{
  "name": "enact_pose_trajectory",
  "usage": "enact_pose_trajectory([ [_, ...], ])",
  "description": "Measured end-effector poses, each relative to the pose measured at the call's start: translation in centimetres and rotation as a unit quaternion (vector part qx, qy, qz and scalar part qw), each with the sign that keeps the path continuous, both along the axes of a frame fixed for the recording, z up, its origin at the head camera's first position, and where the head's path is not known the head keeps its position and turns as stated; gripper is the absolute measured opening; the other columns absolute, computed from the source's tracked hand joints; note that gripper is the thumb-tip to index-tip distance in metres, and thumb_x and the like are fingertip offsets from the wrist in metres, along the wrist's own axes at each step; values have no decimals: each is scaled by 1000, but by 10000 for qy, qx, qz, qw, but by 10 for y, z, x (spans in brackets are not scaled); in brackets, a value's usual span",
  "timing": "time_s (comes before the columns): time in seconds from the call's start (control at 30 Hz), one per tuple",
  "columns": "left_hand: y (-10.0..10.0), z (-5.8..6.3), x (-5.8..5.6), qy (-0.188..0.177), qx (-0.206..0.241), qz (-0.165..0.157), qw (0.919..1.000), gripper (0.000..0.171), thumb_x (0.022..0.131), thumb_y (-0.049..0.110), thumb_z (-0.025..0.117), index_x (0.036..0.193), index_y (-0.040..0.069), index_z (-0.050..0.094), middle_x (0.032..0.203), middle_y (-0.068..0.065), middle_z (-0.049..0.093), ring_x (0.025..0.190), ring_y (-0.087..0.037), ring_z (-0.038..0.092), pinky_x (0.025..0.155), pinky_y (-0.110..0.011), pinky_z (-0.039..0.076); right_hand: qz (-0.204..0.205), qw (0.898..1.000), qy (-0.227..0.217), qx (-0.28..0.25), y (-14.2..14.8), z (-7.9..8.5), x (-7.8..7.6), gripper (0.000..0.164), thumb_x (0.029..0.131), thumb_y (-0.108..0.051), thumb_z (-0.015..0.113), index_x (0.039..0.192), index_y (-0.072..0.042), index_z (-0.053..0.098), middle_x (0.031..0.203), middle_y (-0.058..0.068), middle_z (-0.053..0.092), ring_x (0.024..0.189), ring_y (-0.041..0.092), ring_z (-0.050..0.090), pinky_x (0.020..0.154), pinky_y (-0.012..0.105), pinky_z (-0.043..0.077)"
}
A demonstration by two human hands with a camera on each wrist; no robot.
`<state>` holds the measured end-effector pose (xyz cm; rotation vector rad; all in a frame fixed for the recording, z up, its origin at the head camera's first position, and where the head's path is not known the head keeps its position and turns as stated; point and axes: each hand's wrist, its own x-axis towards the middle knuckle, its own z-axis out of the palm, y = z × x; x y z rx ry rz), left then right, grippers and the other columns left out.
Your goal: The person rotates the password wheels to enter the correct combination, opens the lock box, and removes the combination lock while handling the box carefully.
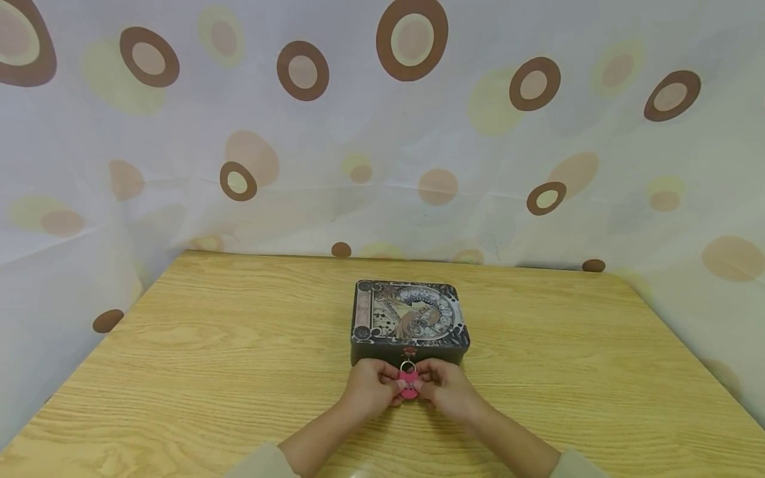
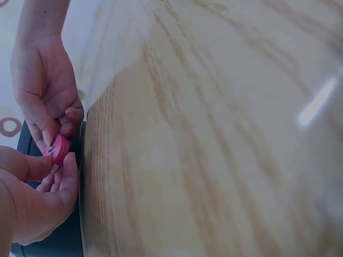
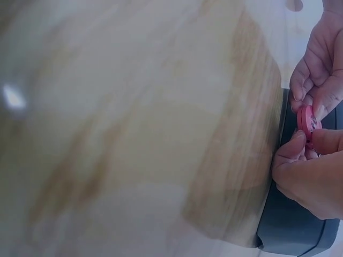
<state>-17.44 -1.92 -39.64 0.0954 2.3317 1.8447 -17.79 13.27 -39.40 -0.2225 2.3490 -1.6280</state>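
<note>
A pink padlock (image 1: 409, 384) with a row of small dials and a silver shackle is held upright before a dark tin box (image 1: 382, 353). My left hand (image 1: 372, 388) pinches its left side between thumb and fingers. From the other side, my right hand (image 1: 449, 390) pinches it too, both thumbs lying by the dials. The shackle sits right below the reddish clasp (image 1: 409, 352) on the box front; whether it passes through the clasp I cannot tell. In the left wrist view the padlock (image 2: 59, 149) shows edge-on between both hands. The box lid (image 1: 412, 312) is down and bears an ornate printed picture.
The box stands on a wood-grain table (image 1: 239, 345), towards its middle. Behind and beside the table hangs a pale cloth (image 1: 358, 133) with brown and yellow circles. Light glares off the tabletop in the left wrist view.
</note>
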Motion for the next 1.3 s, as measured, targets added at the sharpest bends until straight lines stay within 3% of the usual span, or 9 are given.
enact_pose_trajectory([
  [0.57,-2,-1,1,261,120,-88,9995,6,80,-11,60,82,-16,62,67,-18,64,53,-9,58,51,-25,58,-43,9999,-59,104,-1,-1,0,23,90,-1,48,107,14,54,81,7,58,69,11,51,53,20,45],
  [0.73,-2,0,1,159,168,-76,9997,7,81,-10,60,84,-16,62,68,-18,65,55,-10,60,53,-25,59,-78,9997,-232,38,0,0,0,23,92,-1,46,109,14,52,84,7,58,71,11,51,54,21,46],
  [1.3,-1,2,1,-148,129,3,9998,7,82,-8,60,85,-15,62,70,-16,65,55,-10,60,54,-25,59,77,9997,-228,-65,2,1,1,27,90,-2,49,111,15,52,86,7,58,72,11,51,56,20,46],
])
